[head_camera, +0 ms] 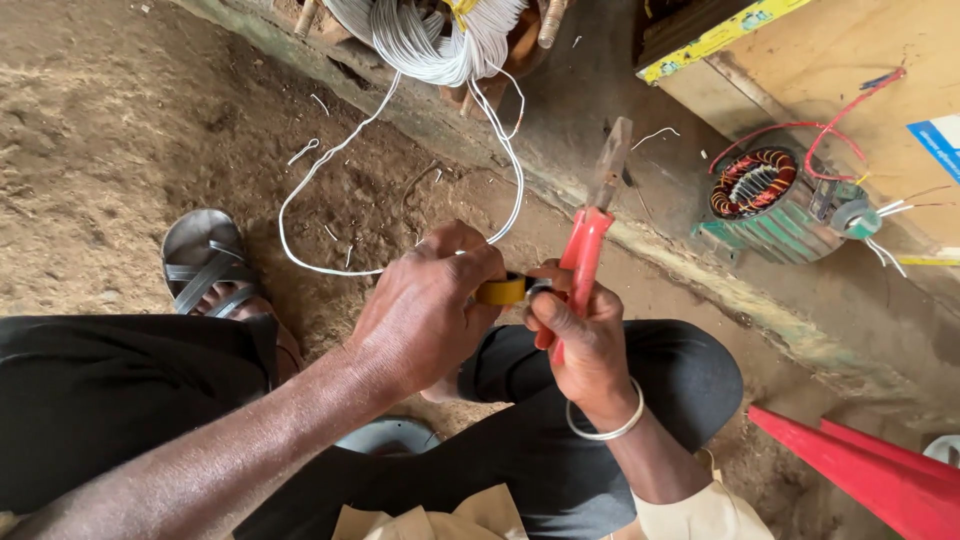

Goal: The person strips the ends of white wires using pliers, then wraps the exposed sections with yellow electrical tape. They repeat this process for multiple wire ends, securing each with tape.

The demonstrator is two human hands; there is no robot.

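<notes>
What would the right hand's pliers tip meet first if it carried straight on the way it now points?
The right hand aims the red-handled pliers up and slightly right. Just beyond the tip the way looks free; further on lies the concrete ledge, then dark clutter, though depth is unclear.

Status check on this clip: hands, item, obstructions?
Left hand grips yellow tape roll. Right hand holds red-handled pliers. White wire loops ahead, nothing blocking.

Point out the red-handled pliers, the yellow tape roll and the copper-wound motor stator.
red-handled pliers (583, 258): head view, on the red handle.
yellow tape roll (503, 291): head view, outer face.
copper-wound motor stator (752, 183): head view, copper windings.
</notes>
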